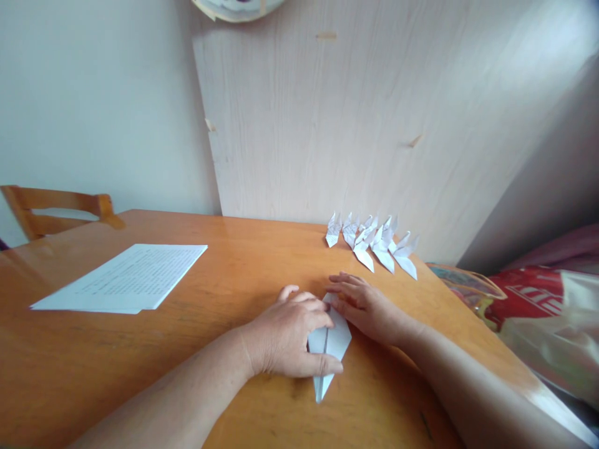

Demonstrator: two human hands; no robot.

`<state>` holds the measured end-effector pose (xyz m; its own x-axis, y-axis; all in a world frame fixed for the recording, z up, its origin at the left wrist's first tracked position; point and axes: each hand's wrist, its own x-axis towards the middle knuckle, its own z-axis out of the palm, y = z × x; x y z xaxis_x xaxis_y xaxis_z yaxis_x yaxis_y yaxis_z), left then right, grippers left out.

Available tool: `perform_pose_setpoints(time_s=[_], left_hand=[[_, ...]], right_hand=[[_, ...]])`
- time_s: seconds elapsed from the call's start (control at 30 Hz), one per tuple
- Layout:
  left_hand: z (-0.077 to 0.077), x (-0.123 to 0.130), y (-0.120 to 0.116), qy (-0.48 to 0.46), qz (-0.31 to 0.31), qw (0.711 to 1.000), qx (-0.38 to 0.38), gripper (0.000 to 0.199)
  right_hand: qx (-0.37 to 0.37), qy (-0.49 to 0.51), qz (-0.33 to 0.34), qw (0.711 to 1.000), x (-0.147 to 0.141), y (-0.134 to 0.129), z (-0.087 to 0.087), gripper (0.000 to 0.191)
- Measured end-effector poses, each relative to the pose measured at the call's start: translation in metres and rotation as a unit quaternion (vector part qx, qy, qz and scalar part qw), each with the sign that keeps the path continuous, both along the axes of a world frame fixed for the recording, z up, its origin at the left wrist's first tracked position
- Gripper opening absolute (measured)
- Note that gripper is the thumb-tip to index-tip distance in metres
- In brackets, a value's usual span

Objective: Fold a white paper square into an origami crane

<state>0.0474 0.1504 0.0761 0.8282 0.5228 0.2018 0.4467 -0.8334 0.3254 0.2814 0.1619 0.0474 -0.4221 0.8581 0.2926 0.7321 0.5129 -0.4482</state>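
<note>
A folded white paper [337, 337], diamond-shaped with a centre crease and a narrow point toward me, lies on the wooden table. My left hand [297, 333] holds it down from the left, its thumb across the lower part and its fingers near the upper part. From the right, my right hand [367, 308] has its thumb and fingertips at the paper's far tip. The fingers partly cover that tip. Several folded paper birds [384, 252] stand grouped at the table's far right.
A stack of printed sheets [126, 277] lies on the table [224, 262] at the left. Behind the far left corner stands a wooden chair [65, 202]. Red and white bags [533, 293] sit beyond the right edge. A pale panel [304, 137] rises behind the table.
</note>
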Motion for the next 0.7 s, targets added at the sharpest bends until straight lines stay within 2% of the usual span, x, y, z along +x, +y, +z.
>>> perform_pose_setpoints(time_s=[0.1,0.27,0.4,0.5,0.63,0.7], left_hand=[[0.0,-0.002,0.0,0.005,0.001,1.0,0.002,0.039],[-0.002,-0.008,0.004,0.005,-0.009,1.0,0.01,0.044],[-0.001,-0.012,0.005,-0.004,-0.004,1.0,0.006,0.047],[0.0,-0.013,0.005,0.008,-0.008,1.0,0.012,0.04],[0.0,-0.011,0.001,0.016,-0.005,1.0,0.026,0.019],[0.001,-0.01,-0.001,0.017,-0.007,0.999,0.036,0.031]], right_hand=[[0.011,-0.024,0.005,1.0,0.004,0.001,0.004,0.023],[-0.007,-0.056,-0.059,0.997,0.013,-0.001,0.011,0.013],[-0.028,-0.077,-0.083,0.993,0.016,-0.007,0.018,0.008],[-0.058,-0.09,-0.099,0.989,0.016,-0.012,0.022,0.007],[-0.083,-0.112,-0.107,0.984,0.016,-0.016,0.025,0.007],[-0.086,-0.117,-0.106,0.984,0.016,-0.017,0.026,0.008]])
